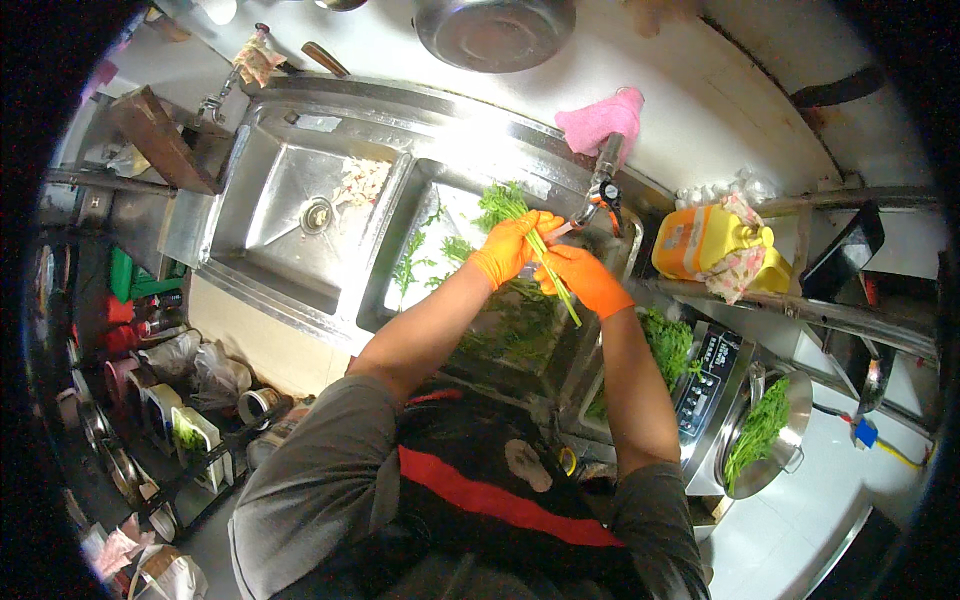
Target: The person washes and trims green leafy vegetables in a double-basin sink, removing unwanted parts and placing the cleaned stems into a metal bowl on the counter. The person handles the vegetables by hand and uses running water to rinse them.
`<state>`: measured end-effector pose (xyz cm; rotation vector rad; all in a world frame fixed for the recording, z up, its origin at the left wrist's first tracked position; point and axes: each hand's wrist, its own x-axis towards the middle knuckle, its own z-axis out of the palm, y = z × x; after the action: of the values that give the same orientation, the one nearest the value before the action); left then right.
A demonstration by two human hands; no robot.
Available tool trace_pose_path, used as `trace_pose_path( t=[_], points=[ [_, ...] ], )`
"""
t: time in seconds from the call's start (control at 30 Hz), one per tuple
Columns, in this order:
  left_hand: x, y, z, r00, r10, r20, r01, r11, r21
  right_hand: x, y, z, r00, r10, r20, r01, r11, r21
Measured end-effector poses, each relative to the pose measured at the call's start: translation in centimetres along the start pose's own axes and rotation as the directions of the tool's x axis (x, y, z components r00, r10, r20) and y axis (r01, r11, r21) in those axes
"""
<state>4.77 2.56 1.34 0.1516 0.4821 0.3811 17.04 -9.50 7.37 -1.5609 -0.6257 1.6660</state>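
A bunch of leafy green stems [501, 206] hangs over the right-hand sink basin, its leaves toward the wall and its stalks toward me. My left hand [501, 251], in an orange glove, grips it below the leaves. Around the lower stalks close the fingers of my right hand [589, 279], gloved alike. Just beyond both hands is the spout of a metal tap [604, 187]. Loose green sprigs [409, 262] lie on a bright white surface at the basin's left side. More greens [517, 322] sit in the dark lower part, partly hidden by my arms.
The left steel basin [289, 195] holds pale scraps [364, 180] near its drain. A pink cloth [604, 124] wraps the tap's top. To the right are a yellow jug [686, 240], an appliance with a control panel [705, 382], and a steel bowl [793, 431] with greens.
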Motion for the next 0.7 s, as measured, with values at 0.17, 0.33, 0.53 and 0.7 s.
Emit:
trace_pose_path(
  t=[0.17,0.33,0.53,0.7],
  points=[
    [-1.3,1.3,-1.9,0.965,-0.172,0.198,0.151,0.982,0.118,0.7,-0.3,0.7,1.0,-0.001,-0.024,0.002,0.998,0.066],
    [-6.5,3.5,-2.4,0.949,-0.261,-0.174,0.313,0.759,0.571,-0.1,-0.6,1.4,0.986,0.066,-0.154,-0.056,0.996,0.069],
    [-10.5,5.7,9.6,0.692,0.544,0.474,-0.449,-0.189,0.873,-3.1,-3.9,3.3,0.975,-0.083,-0.205,0.083,0.997,-0.011],
    [-8.8,4.0,19.8,0.344,0.056,0.937,-0.618,-0.739,0.271,-5.6,-3.4,4.6,0.945,-0.219,-0.243,0.231,0.973,0.023]
  ],
)
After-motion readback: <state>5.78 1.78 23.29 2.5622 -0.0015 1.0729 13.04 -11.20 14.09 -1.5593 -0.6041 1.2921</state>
